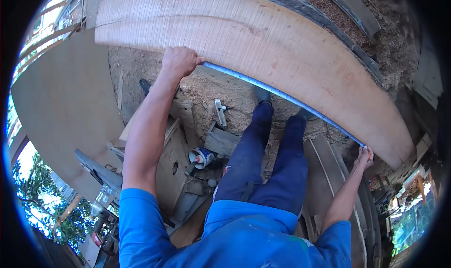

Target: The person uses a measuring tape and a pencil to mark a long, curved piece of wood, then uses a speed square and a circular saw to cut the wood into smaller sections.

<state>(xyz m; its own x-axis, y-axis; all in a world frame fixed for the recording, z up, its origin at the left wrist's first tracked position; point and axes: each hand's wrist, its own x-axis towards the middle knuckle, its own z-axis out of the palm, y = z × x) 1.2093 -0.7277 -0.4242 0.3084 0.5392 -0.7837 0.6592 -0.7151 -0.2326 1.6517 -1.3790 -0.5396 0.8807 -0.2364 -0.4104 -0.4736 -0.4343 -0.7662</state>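
A long, pale wooden board (253, 42) with a curved outline spans the upper view. A blue marked strip (282, 93), like a measuring tape, runs along its near edge. My left hand (178, 61) is closed on the strip's left end, against the board's edge. My right hand (364, 157) grips the strip's other end near the board's right tip, fingers curled. Whether either hand also grips the board itself, I cannot tell.
A plywood sheet (66, 103) stands at the left. My legs (244, 155) are below the board. Wood shavings, a small tool (220, 113), wooden boxes (221, 140) and a white-and-blue can (199, 157) lie around them. More planks (322, 174) lie at right.
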